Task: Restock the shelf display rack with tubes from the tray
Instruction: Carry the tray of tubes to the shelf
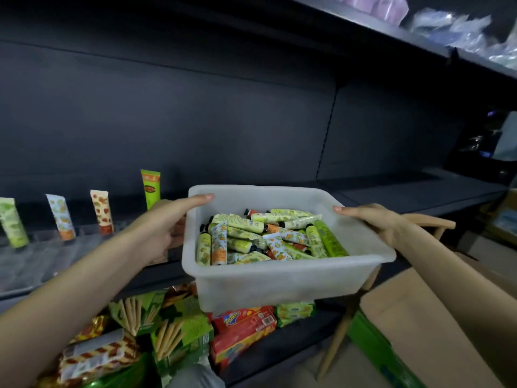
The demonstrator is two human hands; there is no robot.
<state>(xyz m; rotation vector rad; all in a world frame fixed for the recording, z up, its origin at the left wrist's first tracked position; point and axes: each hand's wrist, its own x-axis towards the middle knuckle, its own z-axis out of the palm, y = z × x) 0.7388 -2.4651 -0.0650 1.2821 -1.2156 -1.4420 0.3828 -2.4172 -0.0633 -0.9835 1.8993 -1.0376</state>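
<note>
— Dark shelf (391, 191) behind, rack (42, 247) at left w/ four upright tubes (102, 212). Where's the stock?
— Your loose tubes (260, 236) lie heaped in the tray (279, 284), held just before the shelf. Your left hand (170, 225) & right hand (375, 222) each clamp a side rim, thumbs on top, prob. to keep it level.

Dim, dark shelving, soft blur, fisheye bend at edges

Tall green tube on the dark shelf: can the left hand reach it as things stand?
Probably not yet: the left hand grips the rim of the translucent white plastic tray, shared with the right hand. The tall green tube stands behind it, nothing between; the hand isn't free.
</note>
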